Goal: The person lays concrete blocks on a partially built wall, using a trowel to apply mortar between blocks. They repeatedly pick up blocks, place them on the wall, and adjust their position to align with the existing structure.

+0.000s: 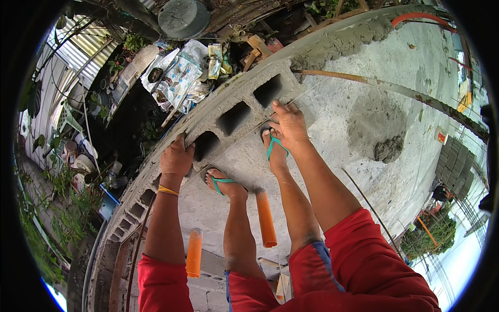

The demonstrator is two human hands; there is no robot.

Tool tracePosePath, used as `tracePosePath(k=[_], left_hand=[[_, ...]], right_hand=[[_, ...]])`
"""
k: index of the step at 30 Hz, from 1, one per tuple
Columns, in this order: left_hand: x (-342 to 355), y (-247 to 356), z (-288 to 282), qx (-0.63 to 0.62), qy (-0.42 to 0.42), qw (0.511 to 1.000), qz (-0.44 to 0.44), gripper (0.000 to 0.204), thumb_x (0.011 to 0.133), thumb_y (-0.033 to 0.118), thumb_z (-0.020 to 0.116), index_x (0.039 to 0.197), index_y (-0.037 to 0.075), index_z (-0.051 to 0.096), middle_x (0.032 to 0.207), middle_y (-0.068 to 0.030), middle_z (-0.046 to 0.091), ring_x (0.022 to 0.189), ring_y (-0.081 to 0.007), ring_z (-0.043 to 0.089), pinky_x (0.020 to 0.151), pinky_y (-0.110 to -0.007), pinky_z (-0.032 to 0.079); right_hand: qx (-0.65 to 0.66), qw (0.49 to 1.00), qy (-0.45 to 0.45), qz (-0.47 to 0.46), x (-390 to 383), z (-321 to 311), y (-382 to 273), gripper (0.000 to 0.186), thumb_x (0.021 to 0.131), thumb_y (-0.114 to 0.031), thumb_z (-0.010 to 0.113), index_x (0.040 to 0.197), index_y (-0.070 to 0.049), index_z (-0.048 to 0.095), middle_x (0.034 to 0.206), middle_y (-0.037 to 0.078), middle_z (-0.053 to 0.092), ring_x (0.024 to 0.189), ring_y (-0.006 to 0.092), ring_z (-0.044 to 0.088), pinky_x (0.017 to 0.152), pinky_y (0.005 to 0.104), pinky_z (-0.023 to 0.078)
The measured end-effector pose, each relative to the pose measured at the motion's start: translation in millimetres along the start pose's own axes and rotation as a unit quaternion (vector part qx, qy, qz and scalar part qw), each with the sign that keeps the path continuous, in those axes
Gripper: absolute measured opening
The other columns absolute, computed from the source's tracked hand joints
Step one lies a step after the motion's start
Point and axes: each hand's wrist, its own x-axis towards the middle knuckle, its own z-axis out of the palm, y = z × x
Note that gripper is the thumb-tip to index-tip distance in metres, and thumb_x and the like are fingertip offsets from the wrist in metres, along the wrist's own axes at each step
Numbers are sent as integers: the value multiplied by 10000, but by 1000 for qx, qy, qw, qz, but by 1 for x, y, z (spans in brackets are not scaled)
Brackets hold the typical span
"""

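The bottoms of the cores in the hollow concrete block [241, 94] are lost in shadow. At its left end, the undersides of the left grip's [178, 157] fingers are hidden; at its near edge, the palm of the right grip [290, 124] is out of sight. Feet cover most of both sandals' [223, 180] soles. The red sleeves [364, 255] and shorts [314, 268] run off below. Beyond the concrete slab's [332, 156] right edge, a black object [442, 193] is too small to identify. Print on the crumpled sacks [179, 73] is blurred.
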Motion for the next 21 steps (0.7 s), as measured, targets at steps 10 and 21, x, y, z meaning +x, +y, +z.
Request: tracePosePath(k=[10,21], left_hand=[[1,-4,5,-20,21,999,22,490,893,368,634,1308,115,563,1015,-216,704,953,-407,670,821,-494,533],[0,-1,8,21,39,999,14,459,902,360,625,1299,140,563,1020,-206,705,955,-408,669,817,-498,533]], right_hand=[[-5,1000,-8,20,-3,1,-6,472,862,-352,748,1151,-26,566,1098,131,566,1084,304,553,936,501,487],[-145,989,-1,-27,-28,-105,42,628,937,-436,630,1363,8,507,1251,151,619,1092,260,614,863,408,507]])
